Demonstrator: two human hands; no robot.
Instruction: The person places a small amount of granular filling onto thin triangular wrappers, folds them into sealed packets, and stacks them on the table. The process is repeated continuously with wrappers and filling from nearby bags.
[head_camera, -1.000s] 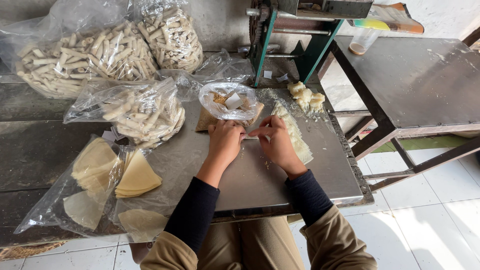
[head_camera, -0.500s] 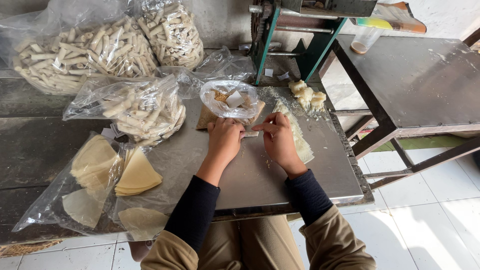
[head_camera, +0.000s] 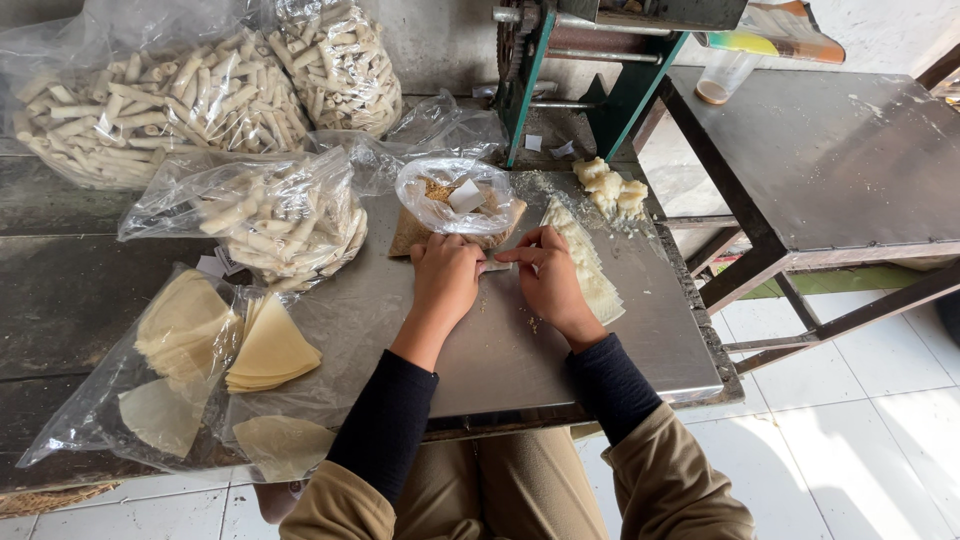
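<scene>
While the person's knees in tan trousers show at the bottom edge, both dark-sleeved forearms reach up onto the steel table (head_camera: 560, 360). The left hand (head_camera: 445, 280) and the right hand (head_camera: 548, 280) lie close together, fingers curled down and pinched on a small pale roll (head_camera: 497, 266) that sits on the table between their fingertips. Against the frames from a second and half a second ago, the hands have hardly shifted; they remain pressed on the same spot, and the roll between them looks about as tight as before.

To the left, near the table's front edge, a clear bag holds thin yellow wrapper sheets (head_camera: 265, 350) cut in wedges. Just under the right hand's far side lies a stack of pale wrappers (head_camera: 590, 270). Directly beyond the fingertips stands a plastic-covered bowl of filling (head_camera: 455, 195) on a brown board. Farther right are crumbly dough lumps (head_camera: 612, 188). Farther back, bags of finished rolls (head_camera: 150, 105) are heaped, and a green-framed machine (head_camera: 600, 60) stands at the far edge.
</scene>
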